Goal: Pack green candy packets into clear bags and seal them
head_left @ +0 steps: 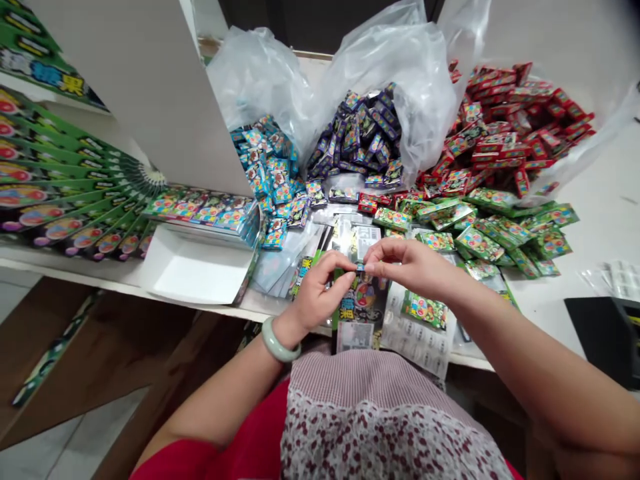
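Observation:
My left hand [324, 288], with a pale green bangle [281, 341] at the wrist, is closed in a pinch. My right hand [411, 264] pinches just beside it, thumb against forefinger. Between the two sets of fingertips shows a small bluish piece [360, 266], mostly hidden and too small to name. Directly below lies a dark printed card [364, 303] with colourful lettering. A green candy box [425, 311] rests on a sheet of labels [417, 340] under my right forearm. Several other green candy boxes [480, 244] lie loose to the right.
At the back, plastic bags [387, 50] hold blue boxes [277, 175], purple boxes [357, 137] and red boxes [510, 127]. An open white carton [197, 267] stands left, beside a row of packed boxes [200, 208] and fanned green cards [75, 180]. A black object [597, 337] lies far right.

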`<state>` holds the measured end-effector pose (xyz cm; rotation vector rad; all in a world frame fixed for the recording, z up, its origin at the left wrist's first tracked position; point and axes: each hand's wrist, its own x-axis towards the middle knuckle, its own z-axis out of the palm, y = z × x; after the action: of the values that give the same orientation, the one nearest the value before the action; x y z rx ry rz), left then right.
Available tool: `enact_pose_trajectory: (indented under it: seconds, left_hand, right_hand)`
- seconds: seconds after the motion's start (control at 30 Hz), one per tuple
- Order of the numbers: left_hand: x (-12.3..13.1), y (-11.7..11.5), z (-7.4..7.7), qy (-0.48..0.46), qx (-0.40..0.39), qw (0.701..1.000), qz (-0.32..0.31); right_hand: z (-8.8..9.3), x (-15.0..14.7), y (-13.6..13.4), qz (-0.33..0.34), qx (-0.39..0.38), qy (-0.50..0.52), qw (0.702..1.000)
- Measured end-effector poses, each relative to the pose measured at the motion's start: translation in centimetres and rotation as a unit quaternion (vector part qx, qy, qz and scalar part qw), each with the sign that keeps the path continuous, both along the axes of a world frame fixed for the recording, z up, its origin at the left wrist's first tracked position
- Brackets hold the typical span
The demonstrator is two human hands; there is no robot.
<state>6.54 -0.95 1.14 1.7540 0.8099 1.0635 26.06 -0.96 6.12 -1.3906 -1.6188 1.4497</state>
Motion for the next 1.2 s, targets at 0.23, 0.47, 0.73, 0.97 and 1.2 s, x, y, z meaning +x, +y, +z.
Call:
enact_pose_trajectory:
  seconds: [0.23, 0.47, 0.73, 0.97, 1.2]
  left_hand:
    - [0.6, 0.1, -0.5, -0.022, -0.007, 1.000, 0.012]
    - [1.0, -0.2, -0.9, -0.006, -0.028, 0.997, 0.075]
    - [-2.4, -3.8, -0.5, -0.083, -0.202, 0.971, -0.096]
    - [-14.5, 1.1, 8.6, 0.035, 0.243, 0.940, 0.239]
    - [-21.0, 10.0, 3.4, 0.351, 0.307, 0.857, 0.219]
  right_hand:
    - [-0.3, -0.1, 0.6, -0.005, -0.062, -0.002, 0.998]
    - [-1.0, -0.3, 1.3, -0.028, -0.117, 0.017, 0.993]
    - [-0.4, -0.1, 0.4, 0.007, -0.250, 0.112, 0.962]
    - [-0.8, 2.2, 1.4, -0.133, -0.051, 0.057, 0.988]
    - [-4.2, -1.5, -1.2, 0.030, -0.034, 0.017, 0.999]
